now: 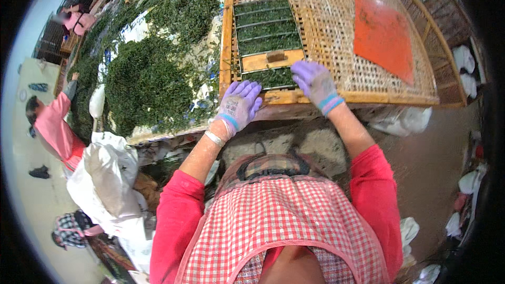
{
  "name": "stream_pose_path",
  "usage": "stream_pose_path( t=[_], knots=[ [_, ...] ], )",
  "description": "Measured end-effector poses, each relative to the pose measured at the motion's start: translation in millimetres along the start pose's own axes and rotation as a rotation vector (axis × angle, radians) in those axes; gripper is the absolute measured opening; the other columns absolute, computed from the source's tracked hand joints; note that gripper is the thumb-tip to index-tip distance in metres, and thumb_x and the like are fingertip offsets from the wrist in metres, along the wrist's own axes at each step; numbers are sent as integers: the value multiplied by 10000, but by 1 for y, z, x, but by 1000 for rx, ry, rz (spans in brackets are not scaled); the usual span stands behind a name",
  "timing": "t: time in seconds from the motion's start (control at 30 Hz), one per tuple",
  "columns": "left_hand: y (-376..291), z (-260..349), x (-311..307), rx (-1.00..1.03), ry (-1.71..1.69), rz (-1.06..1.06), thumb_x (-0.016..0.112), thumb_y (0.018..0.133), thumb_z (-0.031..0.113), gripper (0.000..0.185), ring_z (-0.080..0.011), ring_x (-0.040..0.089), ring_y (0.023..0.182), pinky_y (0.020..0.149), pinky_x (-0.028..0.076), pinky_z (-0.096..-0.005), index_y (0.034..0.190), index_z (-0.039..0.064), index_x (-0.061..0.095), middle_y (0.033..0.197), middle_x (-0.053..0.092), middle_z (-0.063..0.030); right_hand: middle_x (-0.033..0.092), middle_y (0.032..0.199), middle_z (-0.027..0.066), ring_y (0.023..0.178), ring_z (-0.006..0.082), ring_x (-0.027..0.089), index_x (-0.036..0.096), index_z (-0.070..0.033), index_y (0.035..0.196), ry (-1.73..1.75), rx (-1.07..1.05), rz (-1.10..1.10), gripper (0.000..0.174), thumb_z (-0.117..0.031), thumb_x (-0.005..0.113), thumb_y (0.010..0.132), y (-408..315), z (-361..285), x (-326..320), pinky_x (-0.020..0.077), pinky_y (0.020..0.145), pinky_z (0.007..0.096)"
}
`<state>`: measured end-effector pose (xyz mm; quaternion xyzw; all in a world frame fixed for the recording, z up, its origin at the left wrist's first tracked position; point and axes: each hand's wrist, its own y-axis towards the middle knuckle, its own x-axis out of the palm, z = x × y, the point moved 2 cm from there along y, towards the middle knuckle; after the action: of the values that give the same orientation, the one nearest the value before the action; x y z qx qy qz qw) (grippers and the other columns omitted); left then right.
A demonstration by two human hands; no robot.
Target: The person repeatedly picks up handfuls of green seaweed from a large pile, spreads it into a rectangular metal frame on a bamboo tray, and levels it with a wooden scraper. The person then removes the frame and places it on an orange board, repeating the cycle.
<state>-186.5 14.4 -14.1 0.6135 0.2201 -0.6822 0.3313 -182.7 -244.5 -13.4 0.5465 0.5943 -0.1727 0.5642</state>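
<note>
My left hand [238, 104], in a purple-fingered glove with a white band at the wrist, lies palm down by the near left corner of a metal-barred frame. Its fingers are extended and grip nothing visible. By the near right corner is my right hand [315, 83], gloved alike, fingers spread at the frame's edge. The rectangular divided frame [268, 19] holds chopped dark green plant matter in strips. Across one strip sits a flat wooden block [254, 63] with a small brown handle [275, 56]. All of this rests on a woven bamboo drying tray [319, 19] with a wooden rim.
An orange-red sheet [380, 35] lies on the tray's right part. Left of the tray, heaps of chopped green plant matter [146, 83] cover a table. White sacks [104, 181] stand lower left. A person in pink [55, 122] reaches over the table's left side; others are farther off.
</note>
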Motion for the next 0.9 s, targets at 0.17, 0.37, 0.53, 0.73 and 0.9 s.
stream_pose_path(
  t=[0.17,0.37,0.53,0.73,0.9],
  knots=[
    [-15,-9,-27,103,-237,-28,562,987,254,407,-334,491,1340,1164,319,-468,1351,72,567,1403,566,-148,688,1074,39,1044,264,649,681,-186,1136,-255,238,-420,254,-298,609,919,25,3,7,530,906,394],
    [24,-31,-36,-247,-465,469,773,793,170,180,-361,557,1223,1065,421,-455,914,44,729,1247,651,-161,680,1094,92,1037,309,633,693,-139,1086,184,123,79,237,-305,615,937,39,-23,16,510,894,426],
    [46,-34,17,-296,-199,421,767,777,152,129,-351,504,1280,1103,363,-446,855,63,716,1325,617,-133,681,1091,109,1037,309,639,687,-135,1092,49,233,-327,224,-259,638,912,51,-32,46,534,868,437],
    [30,-40,7,-267,-356,451,699,816,133,174,-365,560,1193,1044,440,-451,979,83,733,1230,649,-150,671,1139,74,1103,299,595,675,-133,1099,20,175,37,300,-327,702,871,79,-11,23,476,976,423],
    [12,-39,-15,-395,-351,490,699,869,161,202,-334,571,1211,1051,444,-424,1039,54,720,1260,641,-167,663,1034,86,1042,310,596,691,-145,1057,-116,-114,-27,265,-315,708,855,84,-25,7,486,932,436]
  ],
)
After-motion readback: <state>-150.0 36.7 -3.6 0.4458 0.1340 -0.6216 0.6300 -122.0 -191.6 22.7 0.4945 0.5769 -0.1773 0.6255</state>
